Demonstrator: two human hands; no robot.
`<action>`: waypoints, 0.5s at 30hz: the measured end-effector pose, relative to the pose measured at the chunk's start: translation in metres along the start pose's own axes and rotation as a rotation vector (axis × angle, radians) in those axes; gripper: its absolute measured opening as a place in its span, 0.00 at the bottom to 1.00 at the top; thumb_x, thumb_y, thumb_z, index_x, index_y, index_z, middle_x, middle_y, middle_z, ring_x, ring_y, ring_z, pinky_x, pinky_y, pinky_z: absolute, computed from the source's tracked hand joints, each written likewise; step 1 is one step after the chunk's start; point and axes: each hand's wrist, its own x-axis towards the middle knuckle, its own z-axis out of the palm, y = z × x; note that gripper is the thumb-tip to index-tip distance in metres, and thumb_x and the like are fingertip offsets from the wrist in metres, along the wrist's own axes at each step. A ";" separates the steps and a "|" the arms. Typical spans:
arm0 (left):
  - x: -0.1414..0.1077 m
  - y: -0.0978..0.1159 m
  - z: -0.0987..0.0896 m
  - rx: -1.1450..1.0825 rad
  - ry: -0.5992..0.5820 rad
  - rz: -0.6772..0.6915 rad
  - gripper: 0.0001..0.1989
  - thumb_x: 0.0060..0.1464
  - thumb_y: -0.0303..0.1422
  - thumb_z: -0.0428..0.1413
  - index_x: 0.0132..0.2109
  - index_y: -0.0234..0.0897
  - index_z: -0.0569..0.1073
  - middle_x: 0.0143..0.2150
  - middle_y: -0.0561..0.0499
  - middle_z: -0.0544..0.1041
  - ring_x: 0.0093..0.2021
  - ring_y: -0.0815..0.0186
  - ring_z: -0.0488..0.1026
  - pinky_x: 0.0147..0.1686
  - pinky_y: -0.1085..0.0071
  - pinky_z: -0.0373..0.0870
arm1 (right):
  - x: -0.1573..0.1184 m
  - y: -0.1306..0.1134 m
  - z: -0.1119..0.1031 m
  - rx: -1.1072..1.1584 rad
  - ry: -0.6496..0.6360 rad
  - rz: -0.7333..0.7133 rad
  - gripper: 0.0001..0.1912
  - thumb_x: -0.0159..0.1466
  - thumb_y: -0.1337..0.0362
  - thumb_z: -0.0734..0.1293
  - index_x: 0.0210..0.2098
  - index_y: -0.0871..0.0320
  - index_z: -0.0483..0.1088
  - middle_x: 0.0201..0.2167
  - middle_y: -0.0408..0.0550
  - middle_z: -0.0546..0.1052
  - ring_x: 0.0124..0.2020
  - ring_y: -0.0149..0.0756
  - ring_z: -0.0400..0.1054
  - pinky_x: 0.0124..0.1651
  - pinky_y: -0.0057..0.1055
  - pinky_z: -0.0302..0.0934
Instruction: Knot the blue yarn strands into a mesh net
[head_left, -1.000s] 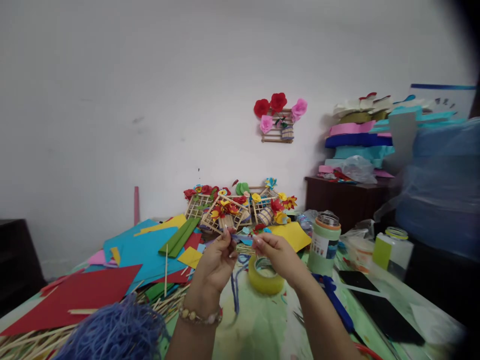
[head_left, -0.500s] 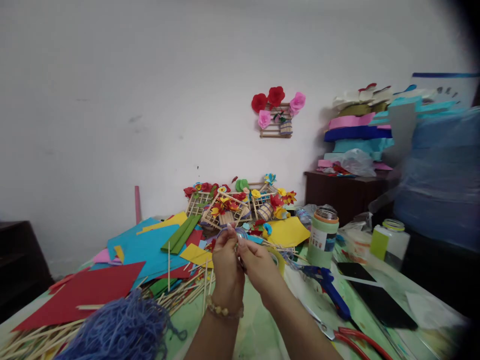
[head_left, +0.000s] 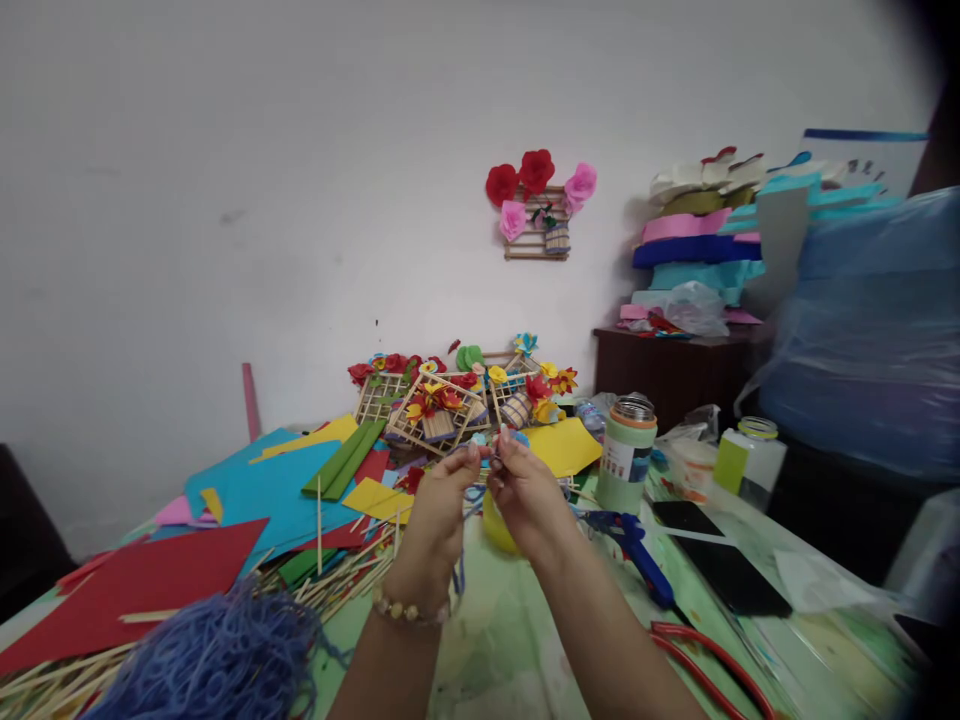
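Note:
My left hand (head_left: pixel 435 520) is raised over the front middle of the table, thumb and fingers pinched on a thin strand of blue yarn (head_left: pixel 460 578), which hangs down beside the wrist. Close by, the fingertips of my right hand (head_left: pixel 531 505) pinch the same yarn; the exact grip is partly hidden by the fingers. Behind the right hand shows a yellow roll (head_left: pixel 496 527), perhaps tape. A big tangled heap of blue yarn (head_left: pixel 217 655) lies at the front left.
Coloured paper sheets (head_left: pixel 142 585) and thin sticks (head_left: pixel 352 575) cover the left side. Small stick frames with paper flowers (head_left: pixel 439 410) stand at the back. To the right are a green jar (head_left: pixel 627 455), a blue glue gun (head_left: pixel 637 555), red-handled pliers or scissors (head_left: pixel 712 665) and a black phone (head_left: pixel 735 575).
My hands have drawn slightly apart at the fingertips, and the yarn strand now shows hanging below the left hand. The whole view has shifted a little to the right.

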 end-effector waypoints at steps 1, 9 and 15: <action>0.001 0.005 -0.005 0.049 0.001 0.040 0.07 0.36 0.26 0.67 0.25 0.29 0.77 0.26 0.50 0.77 0.30 0.72 0.70 0.36 0.78 0.64 | -0.001 0.001 0.001 -0.070 0.017 -0.068 0.15 0.46 0.55 0.74 0.25 0.58 0.70 0.23 0.40 0.69 0.25 0.26 0.58 0.29 0.24 0.55; -0.006 0.028 -0.030 0.230 -0.436 -0.212 0.14 0.36 0.34 0.68 0.22 0.29 0.73 0.17 0.54 0.66 0.17 0.78 0.56 0.18 0.80 0.50 | -0.004 -0.003 -0.001 -0.373 -0.253 -0.316 0.12 0.53 0.56 0.70 0.24 0.58 0.69 0.43 0.48 0.72 0.40 0.35 0.65 0.46 0.32 0.58; -0.003 0.032 -0.034 0.198 -0.462 -0.281 0.14 0.36 0.34 0.69 0.26 0.29 0.74 0.18 0.51 0.70 0.18 0.76 0.63 0.17 0.82 0.56 | -0.009 0.000 -0.001 -0.362 -0.402 -0.227 0.12 0.57 0.55 0.67 0.28 0.57 0.65 0.30 0.44 0.74 0.28 0.31 0.66 0.37 0.32 0.61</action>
